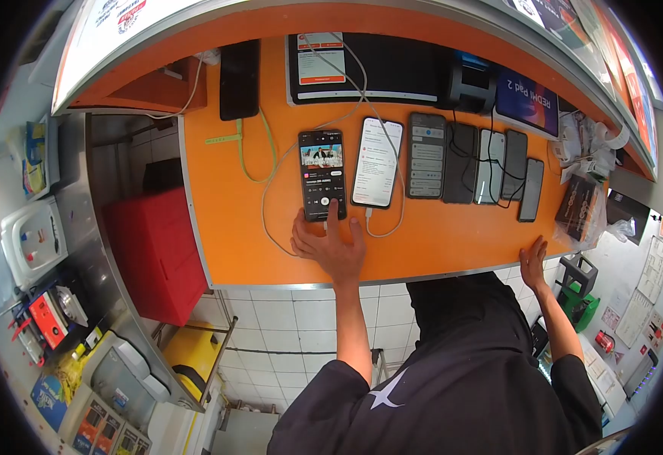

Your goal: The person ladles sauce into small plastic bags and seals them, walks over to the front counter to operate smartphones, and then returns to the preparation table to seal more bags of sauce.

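Observation:
My left hand [333, 246] is over the lower end of a dark smartphone [322, 178], its index finger on the lit screen, which shows a media player. The fingers are spread, and the phone lies flat on the orange counter [240, 235]. Just right of it lies a phone with a white screen [377, 161], a charging cable [369, 221] plugged into its bottom end. My right hand [533, 264] rests at the counter's front edge, fingers stretched out, holding nothing. Nearest to it are a small dark phone [530, 189] and a plastic-wrapped dark box [580, 206].
Several more phones, one a grey-screened phone [426, 155], lie in a row with black cables over them. Behind stand a black device [472, 82] and a Redmi Pad box [527, 102]. Another dark phone [239, 80] lies back left. A red box [155, 254] stands left of the counter.

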A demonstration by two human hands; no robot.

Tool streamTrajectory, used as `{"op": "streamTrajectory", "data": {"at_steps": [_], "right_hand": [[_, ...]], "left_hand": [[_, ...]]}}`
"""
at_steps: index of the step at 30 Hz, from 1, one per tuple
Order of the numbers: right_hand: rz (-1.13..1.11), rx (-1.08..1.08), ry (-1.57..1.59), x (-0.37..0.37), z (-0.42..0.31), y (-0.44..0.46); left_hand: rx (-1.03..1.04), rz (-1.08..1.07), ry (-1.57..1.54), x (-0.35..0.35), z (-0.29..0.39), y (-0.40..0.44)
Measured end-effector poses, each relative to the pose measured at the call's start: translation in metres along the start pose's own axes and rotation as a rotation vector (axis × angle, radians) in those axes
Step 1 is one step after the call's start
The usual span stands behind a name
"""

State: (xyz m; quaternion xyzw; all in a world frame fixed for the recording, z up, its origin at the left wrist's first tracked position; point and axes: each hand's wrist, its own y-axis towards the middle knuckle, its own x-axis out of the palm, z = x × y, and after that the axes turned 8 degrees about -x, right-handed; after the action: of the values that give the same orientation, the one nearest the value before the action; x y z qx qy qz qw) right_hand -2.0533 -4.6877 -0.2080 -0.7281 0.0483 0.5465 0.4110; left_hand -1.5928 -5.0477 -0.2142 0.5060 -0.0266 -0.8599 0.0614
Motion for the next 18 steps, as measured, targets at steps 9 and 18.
{"op": "streamTrajectory", "data": {"at_steps": [9,18], "right_hand": [[0.008,0.037,0.015,-0.004,-0.013,-0.003],[0.028,0.021,0.023,0.003,-0.005,-0.002]], "left_hand": [[-0.006,-0.010,-0.078,-0.003,-0.003,-0.002],[-0.013,-0.004,-0.075,-0.003,-0.003,-0.002]]}}
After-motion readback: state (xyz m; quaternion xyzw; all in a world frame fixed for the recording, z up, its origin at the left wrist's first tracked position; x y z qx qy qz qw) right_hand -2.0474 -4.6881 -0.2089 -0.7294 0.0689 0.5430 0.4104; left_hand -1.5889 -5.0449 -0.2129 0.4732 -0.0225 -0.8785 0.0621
